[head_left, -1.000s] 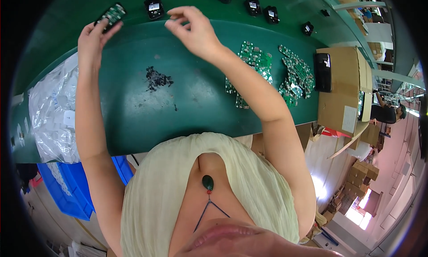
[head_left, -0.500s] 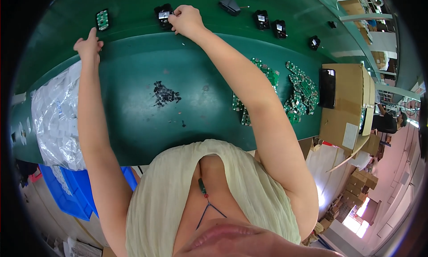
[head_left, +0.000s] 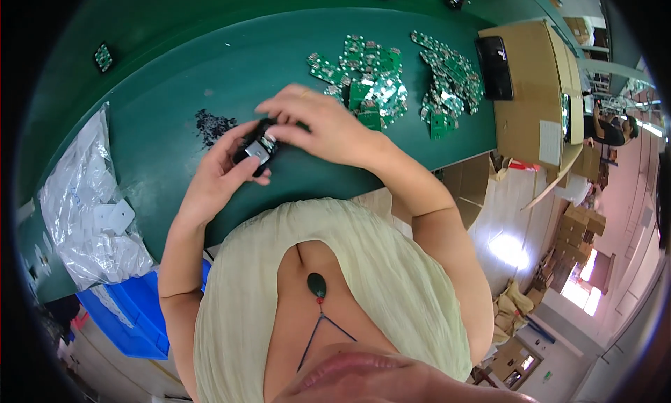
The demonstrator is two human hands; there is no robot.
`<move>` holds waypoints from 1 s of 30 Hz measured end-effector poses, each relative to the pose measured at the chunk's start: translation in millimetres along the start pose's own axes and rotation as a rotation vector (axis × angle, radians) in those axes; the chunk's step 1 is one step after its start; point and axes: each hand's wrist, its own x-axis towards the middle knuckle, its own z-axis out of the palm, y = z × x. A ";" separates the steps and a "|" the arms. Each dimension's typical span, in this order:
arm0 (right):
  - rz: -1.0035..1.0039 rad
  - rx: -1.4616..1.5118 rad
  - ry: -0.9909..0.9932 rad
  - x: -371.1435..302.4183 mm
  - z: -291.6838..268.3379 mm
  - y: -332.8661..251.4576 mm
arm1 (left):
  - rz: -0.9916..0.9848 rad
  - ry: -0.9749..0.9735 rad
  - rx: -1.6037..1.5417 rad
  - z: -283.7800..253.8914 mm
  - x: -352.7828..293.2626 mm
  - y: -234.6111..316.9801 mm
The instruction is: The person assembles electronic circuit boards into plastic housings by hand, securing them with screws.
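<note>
Casing, black with a silvery patch, sits left of the frame's centre, pinched between thumb and fingers of your left hand. Your right hand curls at its upper right end; whether it pinches anything, I cannot tell. Small black parts lie just above your left hand, green circuit boards at upper centre, a plastic bag far left.

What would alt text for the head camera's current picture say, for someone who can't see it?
A person's left hand holds a small black casing over a green table, with the right hand at its far end. Tiny black pieces lie just beyond, heaps of green circuit boards to the right, and a plastic bag to the left.
</note>
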 end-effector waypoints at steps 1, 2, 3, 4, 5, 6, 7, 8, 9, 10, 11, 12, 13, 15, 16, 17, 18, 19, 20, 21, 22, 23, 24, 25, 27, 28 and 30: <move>0.036 -0.142 0.162 -8.7 -4.9 6.5 | -0.030 0.081 -0.109 5.8 0.1 -2.4; 0.070 -0.284 0.320 -15.8 -9.6 14.1 | -0.032 0.077 -0.106 8.6 0.8 -5.5; 0.095 -0.433 0.409 -21.1 -17.4 24.4 | -0.028 0.126 -0.174 11.7 2.9 -6.7; 0.118 -0.580 0.493 -22.4 -23.7 35.0 | -0.023 0.181 -0.244 14.2 4.0 -9.4; 0.210 -0.656 0.470 -22.6 -26.8 42.6 | 0.002 0.195 -0.276 18.0 4.5 -12.3; 0.213 -0.655 0.476 -21.3 -29.5 50.7 | 0.000 0.192 -0.270 22.0 6.5 -14.4; 0.231 -0.734 0.395 -18.0 -31.4 58.0 | 0.008 0.204 -0.253 25.7 8.4 -15.8; 0.248 -0.812 0.313 -14.6 -33.6 63.7 | 0.016 0.217 -0.237 29.2 9.9 -15.8; 0.259 -0.834 0.236 -9.4 -34.6 66.2 | 0.020 0.223 -0.234 31.3 10.2 -15.2; 0.252 -0.832 0.238 -8.4 -35.1 66.4 | 0.039 0.212 -0.261 33.3 10.6 -14.3; 0.233 -0.874 0.200 -7.8 -36.0 66.2 | 0.057 0.201 -0.288 35.1 11.2 -13.4; 0.211 -0.915 0.160 -6.8 -35.9 65.4 | 0.061 0.210 -0.286 36.5 10.9 -12.2; 0.204 -0.911 0.160 -7.0 -34.9 64.2 | 0.073 0.200 -0.296 37.8 10.8 -10.5; 0.245 -0.959 0.171 -10.2 -32.3 60.7 | 0.087 0.193 -0.307 39.2 11.3 -8.4; 0.243 -0.958 0.169 -12.4 -31.5 59.1 | 0.079 0.186 -0.310 39.8 12.0 -7.8; 0.270 -0.938 0.197 -15.1 -31.0 57.6 | 0.069 0.178 -0.313 40.4 13.2 -7.7; 0.300 -0.918 0.225 -17.5 -30.7 56.7 | 0.068 0.177 -0.313 41.1 14.6 -8.5; 0.304 -0.918 0.226 -19.2 -31.0 57.2 | 0.074 0.180 -0.294 41.8 16.5 -9.9; 0.193 -0.838 0.314 -20.8 -31.5 58.0 | 0.081 0.182 -0.275 42.7 18.5 -10.8; 0.081 -0.756 0.399 -21.3 -32.4 56.9 | 0.079 0.181 -0.276 43.3 20.2 -10.1; 0.084 -0.756 0.398 -22.1 -33.9 55.1 | 0.084 0.186 -0.250 44.1 21.8 -9.0; 0.025 -0.755 0.498 -22.9 -36.2 52.7 | 0.088 0.190 -0.224 45.1 22.9 -8.5; -0.038 -0.752 0.596 -21.8 -39.1 47.7 | 0.088 0.191 -0.225 46.1 23.6 -8.4; -0.039 -0.750 0.593 -20.9 -41.7 38.6 | 0.099 0.199 -0.212 46.6 24.6 -8.9; -0.095 -0.913 0.603 -23.9 -42.9 16.4 | 0.112 0.210 -0.201 46.8 25.6 -9.5; -0.095 -0.913 0.602 -27.7 -38.6 9.3 | 0.114 0.218 -0.184 46.7 25.9 -10.0; 0.345 0.079 0.641 -32.0 -29.6 -0.7 | 0.113 0.225 -0.166 47.0 24.9 -9.3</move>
